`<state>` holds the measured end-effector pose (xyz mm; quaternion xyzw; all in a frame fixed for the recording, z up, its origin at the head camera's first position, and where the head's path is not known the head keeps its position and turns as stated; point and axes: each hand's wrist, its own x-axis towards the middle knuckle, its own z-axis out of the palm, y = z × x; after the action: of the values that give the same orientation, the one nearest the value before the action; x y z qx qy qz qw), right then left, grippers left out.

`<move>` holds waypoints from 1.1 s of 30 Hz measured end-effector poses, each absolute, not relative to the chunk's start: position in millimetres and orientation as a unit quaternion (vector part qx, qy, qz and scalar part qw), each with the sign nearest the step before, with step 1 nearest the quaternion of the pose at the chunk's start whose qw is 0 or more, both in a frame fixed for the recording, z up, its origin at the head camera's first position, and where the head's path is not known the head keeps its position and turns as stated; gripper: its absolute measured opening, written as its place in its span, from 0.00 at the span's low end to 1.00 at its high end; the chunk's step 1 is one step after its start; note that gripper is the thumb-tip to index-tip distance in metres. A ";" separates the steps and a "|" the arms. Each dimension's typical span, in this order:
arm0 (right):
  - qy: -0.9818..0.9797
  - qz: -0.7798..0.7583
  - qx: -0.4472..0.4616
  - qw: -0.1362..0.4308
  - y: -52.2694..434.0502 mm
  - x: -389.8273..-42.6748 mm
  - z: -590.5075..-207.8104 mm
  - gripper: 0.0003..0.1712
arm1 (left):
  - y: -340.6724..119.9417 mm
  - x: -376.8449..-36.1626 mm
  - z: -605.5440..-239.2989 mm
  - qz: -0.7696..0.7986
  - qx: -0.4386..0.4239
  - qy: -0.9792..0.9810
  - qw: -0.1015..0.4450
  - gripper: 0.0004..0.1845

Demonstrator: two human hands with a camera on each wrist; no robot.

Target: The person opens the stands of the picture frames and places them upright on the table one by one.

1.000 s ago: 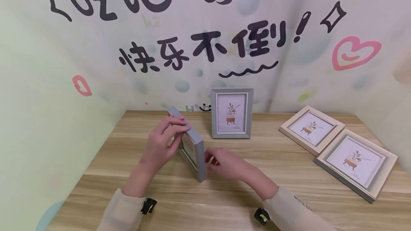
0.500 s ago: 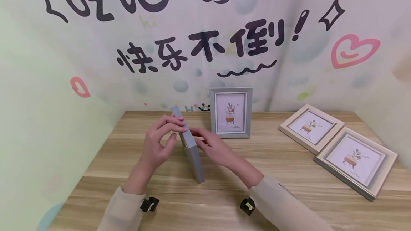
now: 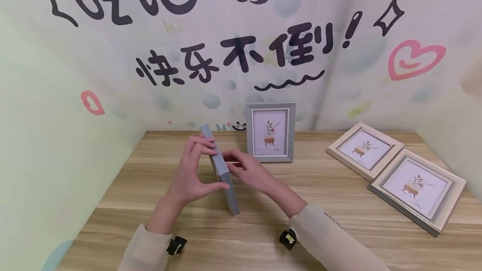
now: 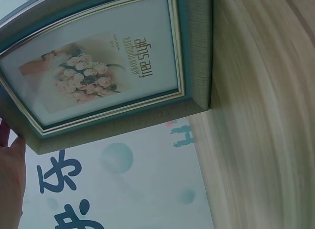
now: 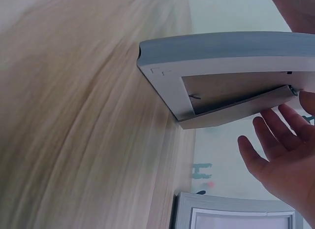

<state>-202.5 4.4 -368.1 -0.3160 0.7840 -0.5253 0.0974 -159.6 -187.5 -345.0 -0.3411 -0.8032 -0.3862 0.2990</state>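
Note:
A grey picture frame [image 3: 230,198] stands nearly edge-on on the wooden table, tilted. My left hand [image 3: 188,177] grips it, fingers over the top edge and thumb against the near side. In the left wrist view, the front of this photo frame [image 4: 115,123] shows a flower print. My right hand [image 3: 252,172] is behind it. On the frame's back, a fold-out stand [image 5: 236,110] is swung partly out, and the right hand's fairly straight, spread fingers [image 5: 278,128] touch or nearly touch it. The right thumb is mostly cut off at the view's edge.
Another grey frame [image 3: 291,137] with a plant print stands upright at the table's back. To the right lie a beige frame [image 3: 340,145] and a champagne-coloured frame [image 3: 446,204], touching. A printed cloth backdrop [image 3: 211,20] rises behind the wooden table [image 3: 301,229].
My right hand has moved left and up, behind the held frame. The frame has turned more edge-on. My left thumb has shifted down the frame's near side.

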 end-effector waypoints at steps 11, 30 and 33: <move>0.812 -0.481 -0.326 0.057 7.1 -205.8 -367.7 0.11 | -187.3 -160.8 -342.8 -0.359 -0.351 -0.809 0.306 0.37; 0.868 -0.423 -0.261 0.023 8.5 -205.2 -354.5 0.05 | -184.0 -163.3 -335.1 -0.370 -0.359 -0.812 0.275 0.34; 0.871 -0.422 -0.251 0.025 9.3 -204.6 -353.0 0.06 | -183.1 -163.4 -334.3 -0.371 -0.358 -0.813 0.269 0.34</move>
<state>-204.6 9.3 -353.0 -0.2511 0.8707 -0.4220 0.0254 -163.4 -183.1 -334.3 -0.3584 -0.8132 -0.3711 0.2692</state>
